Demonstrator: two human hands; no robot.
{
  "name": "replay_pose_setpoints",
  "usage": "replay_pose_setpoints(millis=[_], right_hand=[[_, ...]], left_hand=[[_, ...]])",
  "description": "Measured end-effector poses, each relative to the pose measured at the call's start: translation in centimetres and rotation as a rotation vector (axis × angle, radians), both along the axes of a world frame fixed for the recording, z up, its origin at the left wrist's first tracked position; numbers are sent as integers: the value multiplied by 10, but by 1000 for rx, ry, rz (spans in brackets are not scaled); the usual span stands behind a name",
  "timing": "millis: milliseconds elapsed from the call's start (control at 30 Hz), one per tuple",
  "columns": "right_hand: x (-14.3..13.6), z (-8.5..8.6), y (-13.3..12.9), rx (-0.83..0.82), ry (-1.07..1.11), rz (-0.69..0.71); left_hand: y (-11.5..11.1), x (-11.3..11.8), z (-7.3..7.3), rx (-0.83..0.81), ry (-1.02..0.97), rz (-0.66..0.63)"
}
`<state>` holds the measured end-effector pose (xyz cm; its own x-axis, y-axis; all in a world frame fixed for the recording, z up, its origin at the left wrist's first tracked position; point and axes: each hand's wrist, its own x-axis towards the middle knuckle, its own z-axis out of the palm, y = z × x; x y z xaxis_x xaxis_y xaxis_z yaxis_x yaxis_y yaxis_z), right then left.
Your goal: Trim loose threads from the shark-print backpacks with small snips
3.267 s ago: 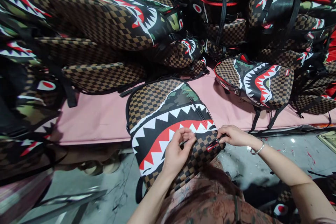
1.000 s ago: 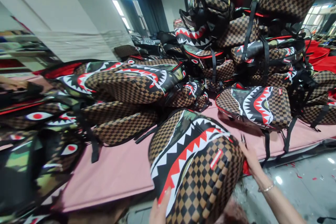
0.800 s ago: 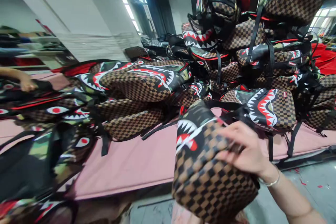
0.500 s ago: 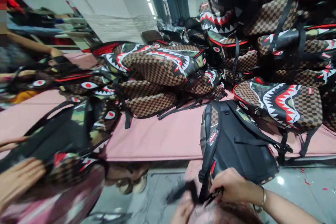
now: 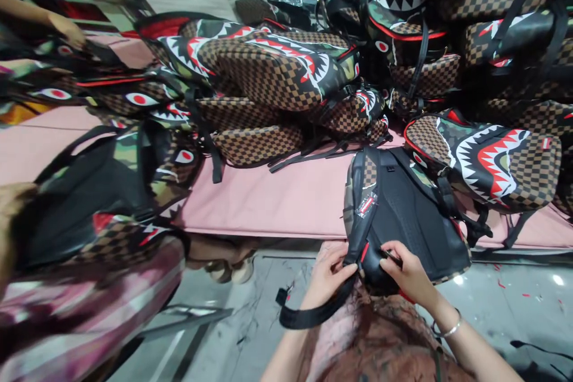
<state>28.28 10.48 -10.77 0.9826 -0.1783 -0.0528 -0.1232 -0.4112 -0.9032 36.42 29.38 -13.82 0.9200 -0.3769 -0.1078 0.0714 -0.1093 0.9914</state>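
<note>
Pink-covered table (image 5: pixel 277 200) across the middle, over a grey marbled floor (image 5: pixel 233 334). Heaped all along the far side: brown-checkered shark-mouth backpacks (image 5: pixel 268 71), stacked several high to the right and spilling toward the left edge. One of these, teeth and red mouth facing up, lay alone on the cloth at right (image 5: pixel 487 158). More of the same pile blurred at near left (image 5: pixel 102 191), black backs and camouflage patches showing.

At the table's near edge, partly overhanging it toward the lap: a backpack turned back-side up (image 5: pixel 412 221), black padded panel uppermost, camouflage and checker showing along its left side, shoulder straps lying across it. Lower end held between both hands.

Black strap (image 5: pixel 313 313) hung in a loop from the bag's lower left corner, over the floor.

Left hand (image 5: pixel 329 274) closed on the strap where it met the bag, thumb and fingers pinching it. Right hand (image 5: pixel 409 274) on the bottom of the black panel, fingers curled, with a thin dark tool pinched at the fingertips (image 5: pixel 388 255); what kind of tool could not be told. Silver bracelet (image 5: pixel 447 329) on the right wrist.

Far upper left, another person's hand (image 5: pixel 67 27) over the pile.
</note>
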Motion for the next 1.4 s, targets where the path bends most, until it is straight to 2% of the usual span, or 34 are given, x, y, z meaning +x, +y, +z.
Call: replay_pose_setpoints(millis=[100, 233, 400, 467, 700, 933, 1100, 1200, 1267, 1400], right_hand=[[4, 8, 5, 26, -56, -86], [12, 17, 4, -26, -217, -121], [22, 15, -9, -359, -459, 18], [24, 13, -13, -431, -508, 64], [31, 15, -16, -505, -521, 175], [34, 20, -16, -559, -484, 227], [34, 22, -16, -576, -476, 246], [34, 24, -15, -565, -461, 261], [35, 24, -13, -489, -446, 230], [42, 21, -7, -91, -314, 5]], left_hand=[[-5, -6, 17, 20, -160, 49], [-11, -12, 33, -31, -181, 87], [-16, -14, 29, -36, -174, 103], [-16, -14, 28, -37, -170, 108], [-20, -17, 33, -31, -170, 134], [-22, -17, 36, -57, -62, 167], [-20, -16, 33, -52, -66, 134], [-19, -15, 32, -49, -70, 115], [-19, -14, 32, -65, -44, 121], [-19, -14, 35, -170, 124, 189]])
